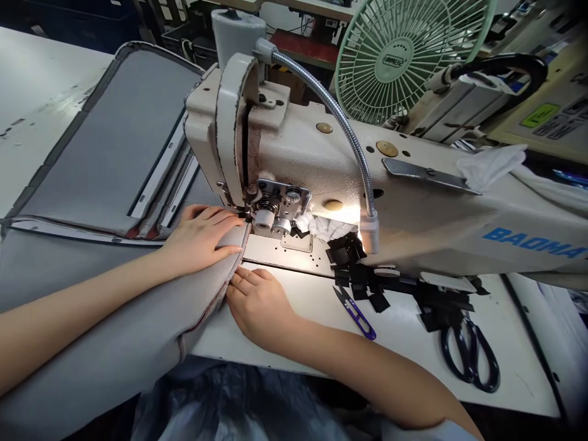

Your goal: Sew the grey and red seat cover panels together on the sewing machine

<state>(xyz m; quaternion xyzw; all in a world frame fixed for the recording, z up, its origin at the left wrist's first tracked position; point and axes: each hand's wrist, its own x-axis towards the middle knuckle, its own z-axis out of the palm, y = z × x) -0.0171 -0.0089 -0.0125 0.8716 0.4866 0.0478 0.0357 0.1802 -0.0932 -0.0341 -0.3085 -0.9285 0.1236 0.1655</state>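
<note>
Fabric (138, 318) lies across my lap and the table (413, 331), its edge at the needle. My right hand (260, 303) pinches that edge with curled fingers; my left hand (202, 236) presses flat, fingers spread. Beyond, the sewing machine (367, 177); most of the seam looks unfed.

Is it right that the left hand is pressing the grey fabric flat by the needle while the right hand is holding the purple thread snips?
Not quite. In the head view, the right hand is on the edge of the grey fabric. The purple thread snips lie untouched on the table. The left hand does press the fabric.
</note>
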